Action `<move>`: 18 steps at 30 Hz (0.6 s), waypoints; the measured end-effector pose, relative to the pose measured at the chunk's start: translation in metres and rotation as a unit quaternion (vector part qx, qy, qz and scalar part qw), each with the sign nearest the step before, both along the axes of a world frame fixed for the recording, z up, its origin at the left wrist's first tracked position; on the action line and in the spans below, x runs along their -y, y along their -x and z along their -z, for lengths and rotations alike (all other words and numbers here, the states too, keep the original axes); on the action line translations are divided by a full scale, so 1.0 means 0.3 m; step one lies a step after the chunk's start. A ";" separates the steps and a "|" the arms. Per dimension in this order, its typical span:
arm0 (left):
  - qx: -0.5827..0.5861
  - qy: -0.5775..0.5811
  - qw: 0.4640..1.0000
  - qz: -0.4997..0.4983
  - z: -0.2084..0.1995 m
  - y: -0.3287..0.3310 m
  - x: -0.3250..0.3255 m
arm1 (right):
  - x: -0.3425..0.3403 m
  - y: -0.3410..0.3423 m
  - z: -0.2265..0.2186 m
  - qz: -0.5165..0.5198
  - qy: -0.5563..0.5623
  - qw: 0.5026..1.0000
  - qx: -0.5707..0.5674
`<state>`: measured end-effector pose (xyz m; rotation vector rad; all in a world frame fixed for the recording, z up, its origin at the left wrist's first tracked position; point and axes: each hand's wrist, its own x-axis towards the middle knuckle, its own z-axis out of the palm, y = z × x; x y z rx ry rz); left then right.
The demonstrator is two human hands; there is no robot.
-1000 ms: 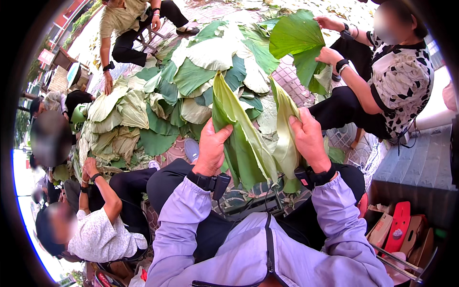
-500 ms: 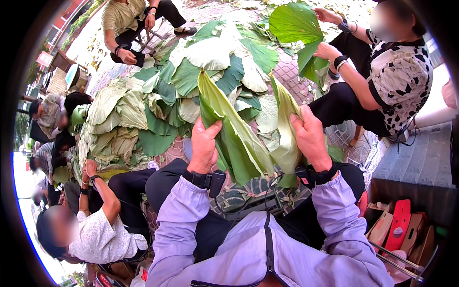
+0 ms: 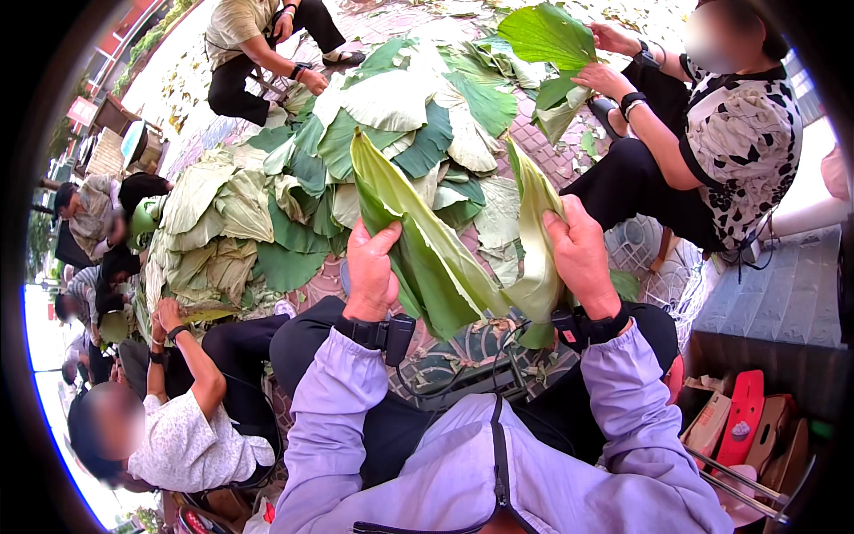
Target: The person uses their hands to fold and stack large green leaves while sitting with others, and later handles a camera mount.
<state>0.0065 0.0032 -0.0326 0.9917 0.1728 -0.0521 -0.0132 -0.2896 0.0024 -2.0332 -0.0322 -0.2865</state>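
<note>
Between my two hands is a large lotus leaf (image 3: 431, 240), folded and hanging in a wide V, green on one face and pale on the other. My left hand (image 3: 372, 274) pinches its left side between thumb and fingers. The leaf's right side is gripped by my right hand (image 3: 580, 258); most of those fingers are hidden behind it. Both sides rise to points above my hands, and the lower middle droops over my lap. Just beyond lies a big heap of lotus leaves (image 3: 387, 100), some dark green, others pale side up.
A co-worker (image 3: 743, 151) at the right holds a green leaf (image 3: 547, 37). Another person (image 3: 245, 53) reaches toward the heap from the far side. Someone in a white shirt (image 3: 200, 436) sits close on my left. Boxes (image 3: 743, 418) and a grey metal surface (image 3: 774, 285) stand at my right.
My left hand has shifted slightly left, spreading the leaf a little wider. The far person's arm now reaches to the heap. The right co-worker's leaf has moved slightly lower and left.
</note>
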 end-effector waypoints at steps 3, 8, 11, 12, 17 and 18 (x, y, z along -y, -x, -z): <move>0.002 0.001 1.000 -0.014 -0.019 0.002 0.016 | 0.024 -0.001 0.010 0.007 0.022 1.000 -0.005; 0.007 -0.006 0.999 -0.046 -0.001 -0.004 -0.016 | 0.022 0.005 0.004 0.011 0.020 1.000 0.000; 0.014 -0.007 0.998 -0.053 -0.011 -0.009 -0.023 | 0.036 0.008 0.010 0.022 0.019 1.000 0.006; 0.011 -0.008 0.998 -0.054 -0.018 -0.010 -0.023 | 0.047 0.009 0.014 0.027 0.020 0.999 0.014; 0.017 -0.031 0.997 -0.073 -0.006 -0.018 -0.063 | 0.074 0.012 0.014 0.034 -0.011 0.999 -0.012; 0.015 -0.035 0.996 -0.081 0.004 -0.021 -0.073 | 0.082 0.012 0.017 0.036 -0.018 0.999 -0.019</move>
